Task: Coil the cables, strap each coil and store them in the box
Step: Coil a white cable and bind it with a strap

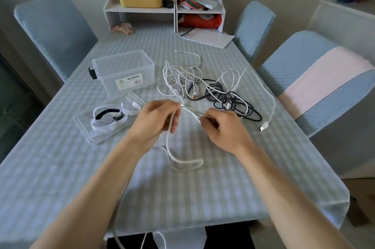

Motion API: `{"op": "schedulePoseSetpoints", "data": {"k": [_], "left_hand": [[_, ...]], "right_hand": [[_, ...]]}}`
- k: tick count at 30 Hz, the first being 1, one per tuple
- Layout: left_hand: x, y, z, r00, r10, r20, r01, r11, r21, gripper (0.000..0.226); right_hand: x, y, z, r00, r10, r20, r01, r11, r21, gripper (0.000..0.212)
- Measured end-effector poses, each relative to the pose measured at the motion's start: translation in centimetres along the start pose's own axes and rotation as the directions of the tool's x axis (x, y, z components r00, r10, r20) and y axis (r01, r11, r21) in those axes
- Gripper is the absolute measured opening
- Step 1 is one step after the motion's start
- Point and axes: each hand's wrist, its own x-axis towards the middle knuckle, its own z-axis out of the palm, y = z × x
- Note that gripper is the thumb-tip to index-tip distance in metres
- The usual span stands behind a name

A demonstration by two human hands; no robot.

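i'm starting the first coil: my left hand grips a white cable above the desk, my right hand pinches it; next, wind loops evenly.
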Motion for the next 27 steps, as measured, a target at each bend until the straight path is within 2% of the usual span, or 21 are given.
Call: {"op": "schedulePoseSetpoints", "data": {"k": [2, 4, 6, 8, 10, 12, 15, 18, 21, 22, 24, 26, 27], "left_hand": [[0.5, 0.6, -1.3, 0.993, -0.067, -0.098, 0.034, 0.952, -0.304, 0.037], [1.0, 0.9, -2.9, 0.987, -0.076, -0.140, 0.008, 0.901, -0.434, 0.033], [1.0, 1.3, -3.6, 0.987, -0.061, -0.150, 0.007, 0.941, -0.339, 0.030], [0.8, 1.1, -3.1, 0.987, -0.060, -0.152, 0.036, 0.987, -0.159, 0.029], [0.7, 0.6, -2.3, 0.987, -0.055, -0.149, 0.060, 0.998, 0.035, 0.028], [0.8, 0.2, -1.8, 0.988, -0.057, -0.145, 0.081, 0.983, 0.163, 0.028], [0.8, 0.0, -1.1, 0.990, -0.066, -0.125, 0.098, 0.959, 0.267, 0.029], [0.2, 0.2, -0.2, 0.998, -0.033, -0.051, 0.050, 0.927, 0.372, 0.033], [-0.6, 0.7, -0.6, 0.996, -0.041, 0.085, 0.004, 0.917, 0.398, 0.041], [-0.9, 0.7, -1.1, 0.988, -0.039, 0.146, -0.030, 0.897, 0.441, 0.043], [-1.6, 0.6, -2.0, 0.954, -0.084, 0.288, -0.115, 0.785, 0.609, 0.038], [-2.3, 0.2, -2.3, 0.913, -0.183, 0.365, -0.158, 0.666, 0.729, 0.035], [-2.6, -0.2, -2.2, 0.906, -0.198, 0.375, -0.163, 0.653, 0.739, 0.038]], "right_hand": [[-0.1, 0.3, -0.6, 0.999, 0.019, -0.030, -0.018, 0.999, 0.026, 0.032], [-0.1, 1.1, -1.5, 0.994, 0.078, -0.074, -0.074, 0.996, 0.057, 0.035], [-0.1, 1.6, -2.4, 0.986, 0.097, -0.135, -0.086, 0.992, 0.088, 0.037], [0.0, 1.4, -2.7, 0.982, 0.086, -0.166, -0.071, 0.993, 0.096, 0.041], [0.0, 1.0, -2.4, 0.983, 0.127, -0.132, -0.114, 0.988, 0.103, 0.039], [-0.1, 0.6, -1.9, 0.984, 0.169, -0.061, -0.162, 0.981, 0.110, 0.027], [-0.3, -0.3, -1.7, 0.981, 0.192, -0.026, -0.186, 0.968, 0.166, 0.009], [-0.6, -1.0, -1.9, 0.980, 0.197, -0.009, -0.190, 0.958, 0.214, 0.009], [-0.8, -1.3, -2.1, 0.976, 0.217, -0.007, -0.206, 0.937, 0.284, 0.014], [-0.9, -1.3, -2.0, 0.972, 0.234, -0.009, -0.219, 0.923, 0.316, 0.014], [-0.8, -1.7, -1.9, 0.963, 0.268, -0.016, -0.239, 0.886, 0.398, 0.016], [-0.4, -2.3, -1.4, 0.951, 0.310, -0.016, -0.264, 0.834, 0.485, 0.019], [-0.2, -2.5, -1.1, 0.946, 0.325, -0.008, -0.274, 0.812, 0.515, 0.019]]}}
